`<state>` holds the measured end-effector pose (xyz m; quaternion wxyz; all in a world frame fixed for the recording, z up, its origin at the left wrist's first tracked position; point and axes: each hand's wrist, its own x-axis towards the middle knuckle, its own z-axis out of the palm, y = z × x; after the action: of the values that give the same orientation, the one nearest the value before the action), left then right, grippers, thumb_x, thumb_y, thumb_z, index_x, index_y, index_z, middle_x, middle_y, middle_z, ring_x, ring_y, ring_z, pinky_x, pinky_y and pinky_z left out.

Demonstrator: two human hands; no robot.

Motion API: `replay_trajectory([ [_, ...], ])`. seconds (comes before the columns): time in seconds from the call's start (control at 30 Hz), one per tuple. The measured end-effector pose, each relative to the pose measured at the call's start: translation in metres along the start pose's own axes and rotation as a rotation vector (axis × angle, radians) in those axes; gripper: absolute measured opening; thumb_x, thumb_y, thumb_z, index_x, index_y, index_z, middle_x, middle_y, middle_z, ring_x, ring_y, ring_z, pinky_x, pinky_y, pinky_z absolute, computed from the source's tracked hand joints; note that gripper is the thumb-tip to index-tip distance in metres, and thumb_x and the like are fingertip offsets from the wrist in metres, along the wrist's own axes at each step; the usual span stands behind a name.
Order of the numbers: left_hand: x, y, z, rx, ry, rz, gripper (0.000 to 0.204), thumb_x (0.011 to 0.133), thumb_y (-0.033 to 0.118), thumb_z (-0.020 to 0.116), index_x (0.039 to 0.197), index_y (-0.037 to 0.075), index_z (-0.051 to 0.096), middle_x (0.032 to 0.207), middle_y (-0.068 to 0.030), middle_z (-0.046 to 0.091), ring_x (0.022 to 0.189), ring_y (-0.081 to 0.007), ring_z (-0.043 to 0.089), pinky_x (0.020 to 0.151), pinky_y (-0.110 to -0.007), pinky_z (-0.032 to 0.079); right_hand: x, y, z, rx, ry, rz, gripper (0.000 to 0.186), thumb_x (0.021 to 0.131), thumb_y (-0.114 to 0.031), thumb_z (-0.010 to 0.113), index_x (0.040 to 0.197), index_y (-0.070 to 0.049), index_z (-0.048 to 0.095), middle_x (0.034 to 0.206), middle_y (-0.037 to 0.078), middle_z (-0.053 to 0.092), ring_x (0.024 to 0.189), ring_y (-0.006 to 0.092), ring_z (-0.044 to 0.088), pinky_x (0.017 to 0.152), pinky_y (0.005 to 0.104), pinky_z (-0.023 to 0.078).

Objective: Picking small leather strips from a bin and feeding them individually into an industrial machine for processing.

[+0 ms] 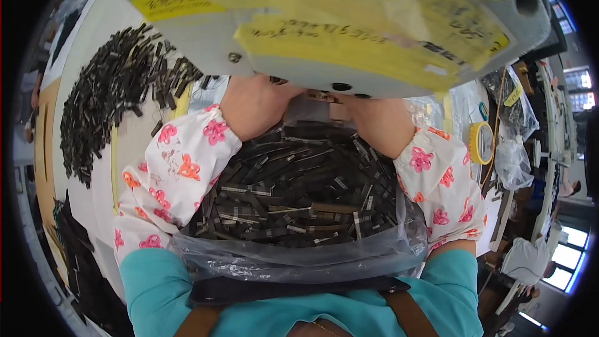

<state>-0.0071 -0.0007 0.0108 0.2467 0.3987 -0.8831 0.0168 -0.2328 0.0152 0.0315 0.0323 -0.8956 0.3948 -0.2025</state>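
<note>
Both my hands reach under the grey head of a sewing machine (349, 78), which bears yellow paper and tape with handwriting. The back of my left hand (257, 107) shows at the machine's lower edge, its fingers hidden behind it. My right hand (377, 123) is opposite, its fingers hidden too. Between the hands a small pale block (339, 111) and a bit of brown metal show; whether I hold anything cannot be seen. Just below lies a clear plastic bag (299, 256), opened wide over my lap, full of small dark fabric strips (306, 187), some with pale printed marks.
At the left, a large heap of similar dark pieces (112, 93) covers part of the pale table (93, 209). On the right are a roll of yellow tape (481, 143), an orange cord and crumpled clear bags (515, 165). The machine head overhangs my hands.
</note>
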Motion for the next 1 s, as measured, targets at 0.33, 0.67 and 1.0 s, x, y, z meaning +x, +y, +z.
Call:
replay_trajectory([
  [0.33, -0.036, -0.032, -0.040, 0.147, 0.004, -0.053, 0.019, 0.070, 0.010, 0.057, 0.089, 0.010, 0.058, 0.060, -0.0079, 0.056, 0.055, -0.0253, 0.056, 0.056, -0.035, 0.043, -0.002, -0.027, -0.044, 0.264, -0.066, -0.022, 0.019, 0.069, 0.000, 0.063, 0.088, -0.002, 0.064, 0.083, 0.014, 0.059, 0.074, 0.0304, 0.056, 0.067, 0.0355, 0.044],
  [0.67, -0.021, -0.013, -0.041, 0.085, 0.076, -0.020, 0.010, 0.075, 0.013, 0.060, 0.078, 0.004, 0.059, 0.081, -0.0119, 0.057, 0.078, -0.0305, 0.054, 0.061, -0.039, 0.042, -0.004, -0.034, -0.045, 0.587, -0.428, -0.009, 0.021, 0.070, -0.010, 0.066, 0.088, -0.002, 0.059, 0.079, 0.013, 0.058, 0.074, 0.0322, 0.055, 0.066, 0.0392, 0.044],
  [1.0, -0.004, 0.008, 0.004, -0.088, 0.059, -0.046, 0.019, 0.066, 0.008, 0.062, 0.084, 0.005, 0.058, 0.075, -0.0115, 0.058, 0.062, -0.0296, 0.059, 0.048, -0.039, 0.046, -0.004, -0.032, -0.050, 1.270, -0.302, 0.414, 0.013, 0.075, 0.004, 0.063, 0.087, 0.003, 0.060, 0.079, 0.008, 0.060, 0.062, 0.0128, 0.058, 0.054, 0.0231, 0.046],
])
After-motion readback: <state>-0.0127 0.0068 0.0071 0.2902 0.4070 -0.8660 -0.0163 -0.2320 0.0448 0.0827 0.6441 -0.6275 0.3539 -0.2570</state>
